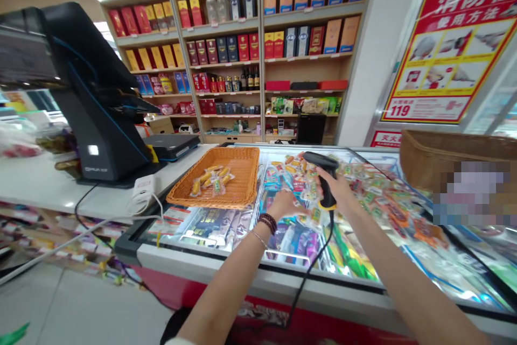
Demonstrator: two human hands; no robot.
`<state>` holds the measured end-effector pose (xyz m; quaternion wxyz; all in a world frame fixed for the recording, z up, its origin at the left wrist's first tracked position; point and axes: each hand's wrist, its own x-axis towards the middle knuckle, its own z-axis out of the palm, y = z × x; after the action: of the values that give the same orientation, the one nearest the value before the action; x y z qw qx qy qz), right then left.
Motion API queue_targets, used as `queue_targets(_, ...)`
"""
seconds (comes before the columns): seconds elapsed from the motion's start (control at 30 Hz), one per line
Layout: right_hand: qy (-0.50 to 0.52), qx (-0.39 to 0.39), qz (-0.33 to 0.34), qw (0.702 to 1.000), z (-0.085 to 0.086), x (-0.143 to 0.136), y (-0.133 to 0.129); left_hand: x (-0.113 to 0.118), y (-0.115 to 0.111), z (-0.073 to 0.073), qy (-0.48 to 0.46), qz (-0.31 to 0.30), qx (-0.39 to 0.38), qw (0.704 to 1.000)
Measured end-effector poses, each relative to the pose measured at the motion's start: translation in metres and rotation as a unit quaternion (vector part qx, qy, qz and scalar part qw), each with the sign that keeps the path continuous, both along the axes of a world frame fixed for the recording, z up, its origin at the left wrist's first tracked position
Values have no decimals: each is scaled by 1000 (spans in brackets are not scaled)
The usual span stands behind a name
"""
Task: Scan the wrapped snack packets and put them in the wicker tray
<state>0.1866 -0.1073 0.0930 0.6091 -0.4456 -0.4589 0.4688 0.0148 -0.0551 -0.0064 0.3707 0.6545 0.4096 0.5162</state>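
1. right hand [338, 186]: fingers wrapped round a black scanner [327, 192], at two o'clock from the left hand [284, 204].
2. left hand: fingers near wrapped snacks [314, 216]; i cannot tell whether they pinch any.
3. orange basket [249, 175] at ten o'clock from the left hand, holding yellow packets [216, 177].

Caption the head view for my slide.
Right hand holds a corded scanner over wrapped snacks, left hand close by, orange wicker basket alongside.
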Motion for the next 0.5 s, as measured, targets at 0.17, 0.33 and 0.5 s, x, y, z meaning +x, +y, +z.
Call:
queue_targets(0.17,4,8,-15,1000,-17,-7,9,0,14,2,-53,27,-44,997)
queue_targets(0.33,-23,26,-4,999,-30,-12,17,-2,27,2,-202,77,-110,970)
queue_targets(0.5,-56,48,20,997,-36,-10,11,-7,24,8,-227,30,-88,969)
